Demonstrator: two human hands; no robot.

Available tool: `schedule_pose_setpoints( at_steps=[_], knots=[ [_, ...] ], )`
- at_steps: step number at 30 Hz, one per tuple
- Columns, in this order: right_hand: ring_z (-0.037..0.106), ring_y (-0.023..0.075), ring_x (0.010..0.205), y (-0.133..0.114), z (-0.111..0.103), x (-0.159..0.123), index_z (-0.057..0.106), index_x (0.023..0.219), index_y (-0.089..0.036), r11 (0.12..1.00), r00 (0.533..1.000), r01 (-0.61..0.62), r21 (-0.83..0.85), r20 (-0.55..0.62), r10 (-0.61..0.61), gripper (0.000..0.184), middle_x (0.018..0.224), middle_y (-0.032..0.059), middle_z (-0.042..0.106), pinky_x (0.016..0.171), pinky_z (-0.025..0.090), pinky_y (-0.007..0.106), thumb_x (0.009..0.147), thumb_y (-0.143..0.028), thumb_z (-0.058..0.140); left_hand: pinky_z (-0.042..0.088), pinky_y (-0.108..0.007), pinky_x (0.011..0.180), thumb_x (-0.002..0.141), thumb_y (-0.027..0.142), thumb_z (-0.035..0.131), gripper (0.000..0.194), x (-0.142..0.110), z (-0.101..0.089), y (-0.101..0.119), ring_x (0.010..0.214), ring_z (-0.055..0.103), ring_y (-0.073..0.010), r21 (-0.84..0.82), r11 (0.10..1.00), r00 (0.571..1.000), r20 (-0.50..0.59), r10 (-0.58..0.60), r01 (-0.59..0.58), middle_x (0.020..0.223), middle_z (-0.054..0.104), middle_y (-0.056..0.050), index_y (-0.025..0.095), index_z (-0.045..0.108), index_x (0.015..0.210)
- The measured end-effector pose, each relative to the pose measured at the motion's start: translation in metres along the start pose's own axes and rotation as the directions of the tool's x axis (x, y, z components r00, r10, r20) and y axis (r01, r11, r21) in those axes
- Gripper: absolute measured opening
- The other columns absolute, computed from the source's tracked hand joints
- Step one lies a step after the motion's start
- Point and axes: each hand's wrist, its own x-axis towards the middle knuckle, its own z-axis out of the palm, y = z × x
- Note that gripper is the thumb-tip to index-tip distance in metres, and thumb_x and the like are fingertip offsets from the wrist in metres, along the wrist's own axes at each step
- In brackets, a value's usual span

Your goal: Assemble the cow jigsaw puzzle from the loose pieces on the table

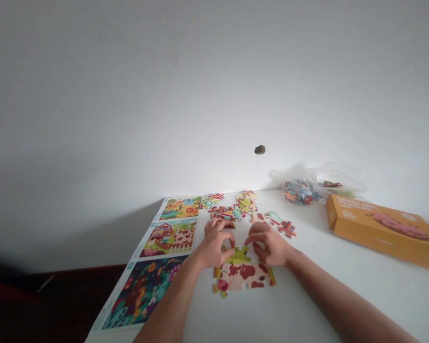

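Nearest: my two forearms reach in over the white table (pixel 289 314). Between them lies the joined puzzle section (pixel 248 270), flat, showing a cow with brown patches and a pink muzzle toward my left. Along its far edge sits green puzzle work (pixel 240 256); I cannot tell how fully it is locked to the cow row.

Left hand (pixel 214 247): thumb and forefinger curved toward each other at the left end of the green part; cannot tell whether they pinch a piece. Right hand (pixel 270 243): fingers bent downward near the right end of the green part; grasp likewise cannot be told.

Left of my left arm: picture sheet (pixel 116 291), three printed panels in a column. Dark forest nearest, farm with a cow next, lion and elephant farthest.

Right side: orange box (pixel 389 231) with a pink pig printed on top, lying flat, well apart from my right hand.

Beyond the hands: loose pieces (pixel 246 202) in clusters, some overlapping. Farther right, behind the box, clear plastic bags (pixel 300 190) with pieces inside.

Farthest: pale wall (pixel 214 85), with one dark hole (pixel 260 150).
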Motion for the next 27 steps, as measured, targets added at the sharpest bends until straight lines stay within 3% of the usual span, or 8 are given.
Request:
schedule_pose_setpoints(
  at_steps=[3,9,14,23,27],
  knots=[
    [0.057,0.0204,0.083,0.001,0.000,-0.001,0.074,0.087,-0.022,1.000,0.999,-0.009,-0.017,0.041,0.010,0.038,0.088,0.0048,0.061,0.080,0.042,0.036,0.063,-0.003,0.053,0.023,-0.055,0.112,0.070,0.023,0.074,0.010,0.000,0.000,0.000,0.128,0.036,-0.0323,0.000,1.000,1.000,0.001,-0.005,0.005,0.132,0.054,-0.001,0.025,0.069,0.078],
    [0.056,0.0231,0.087,-0.014,-0.001,0.002,0.068,0.108,-0.021,0.999,0.998,0.031,-0.015,0.059,-0.030,0.049,0.095,0.0068,0.061,0.080,0.042,0.038,0.064,-0.005,0.054,0.023,-0.054,0.113,0.069,0.023,0.074,0.010,0.000,0.000,-0.001,0.128,0.036,-0.0320,0.000,1.000,1.000,-0.001,0.002,-0.002,0.133,0.055,-0.001,0.024,0.068,0.077],
    [0.057,0.0204,0.085,-0.019,0.004,0.000,0.072,0.103,-0.026,0.998,0.988,0.066,-0.018,0.144,-0.062,0.044,0.096,0.0048,0.058,0.080,0.041,0.036,0.065,-0.007,0.061,0.024,-0.052,0.114,0.069,0.021,0.073,0.010,0.000,0.000,0.000,0.128,0.037,-0.0308,0.010,1.000,1.000,-0.009,0.011,-0.010,0.133,0.055,0.000,0.024,0.067,0.076],
    [0.058,0.0192,0.085,-0.018,0.001,-0.001,0.075,0.097,-0.026,0.999,0.990,0.042,0.008,0.136,-0.042,0.042,0.097,0.0050,0.058,0.081,0.042,0.035,0.065,-0.004,0.058,0.023,-0.051,0.114,0.069,0.020,0.074,0.011,0.000,0.000,0.000,0.128,0.037,-0.0300,0.014,1.000,1.000,-0.011,0.005,-0.005,0.131,0.055,-0.001,0.024,0.068,0.077],
    [0.058,0.0189,0.084,-0.017,0.001,-0.002,0.075,0.094,-0.025,0.999,0.991,0.026,0.021,0.132,-0.028,0.041,0.096,0.0050,0.059,0.081,0.043,0.034,0.064,-0.004,0.057,0.022,-0.051,0.113,0.071,0.029,0.077,0.016,0.000,0.000,0.002,0.128,0.037,-0.0304,-0.004,1.000,1.000,-0.001,0.005,-0.005,0.132,0.054,-0.002,0.027,0.071,0.086]
  ],
)
